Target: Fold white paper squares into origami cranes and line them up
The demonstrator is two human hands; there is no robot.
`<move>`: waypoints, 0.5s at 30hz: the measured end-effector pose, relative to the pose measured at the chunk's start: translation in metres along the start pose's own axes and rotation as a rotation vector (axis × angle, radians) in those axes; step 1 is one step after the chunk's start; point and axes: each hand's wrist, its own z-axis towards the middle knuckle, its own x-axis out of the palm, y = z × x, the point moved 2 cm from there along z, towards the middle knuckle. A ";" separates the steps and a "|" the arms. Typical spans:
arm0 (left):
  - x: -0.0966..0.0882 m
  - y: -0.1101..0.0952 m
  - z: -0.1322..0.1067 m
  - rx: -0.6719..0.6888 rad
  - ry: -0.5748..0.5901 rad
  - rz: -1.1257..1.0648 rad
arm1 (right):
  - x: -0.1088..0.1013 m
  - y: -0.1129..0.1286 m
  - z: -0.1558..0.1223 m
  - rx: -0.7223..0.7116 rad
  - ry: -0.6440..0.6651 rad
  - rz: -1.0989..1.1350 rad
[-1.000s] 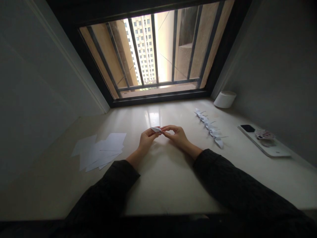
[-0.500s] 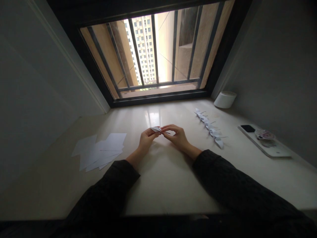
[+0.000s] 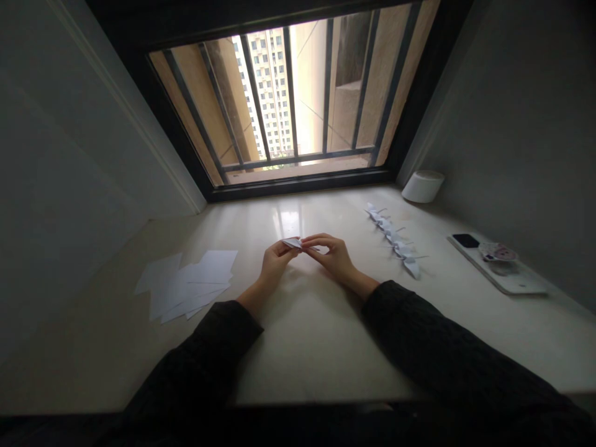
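Pale counter (image 3: 307,347) under both hands, barred window (image 3: 293,99) straight beyond them. Loose white paper sheets (image 3: 189,285) fanned out well left of the left hand. White phone (image 3: 498,273) lies far right of the right hand, a small round patterned item on top. White cylinder (image 3: 423,186) right of the hands, by the window corner. Row of folded paper pieces (image 3: 395,242) lined up near the right hand, on its right. Left hand (image 3: 274,261) and right hand (image 3: 331,254), fingertips pinched, together grasp a small folded paper (image 3: 293,243) between them, just above the counter.
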 end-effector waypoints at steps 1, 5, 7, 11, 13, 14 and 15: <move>0.000 0.000 0.000 0.001 -0.001 -0.002 | 0.000 0.001 0.000 -0.001 0.004 -0.002; -0.001 0.001 0.000 0.008 0.003 0.008 | 0.000 0.002 0.002 0.018 0.023 0.004; -0.001 0.002 0.001 0.009 0.010 0.016 | -0.001 0.000 0.003 0.037 0.033 0.023; -0.002 0.003 0.001 0.011 0.026 0.013 | -0.002 -0.005 0.006 0.079 0.069 0.078; -0.002 0.003 0.001 0.008 0.031 0.016 | -0.001 -0.007 0.006 0.100 0.087 0.108; -0.002 0.003 0.000 0.006 0.032 0.020 | -0.001 -0.008 0.006 0.108 0.089 0.119; -0.002 0.003 0.000 0.005 0.032 0.022 | -0.001 -0.008 0.006 0.112 0.082 0.125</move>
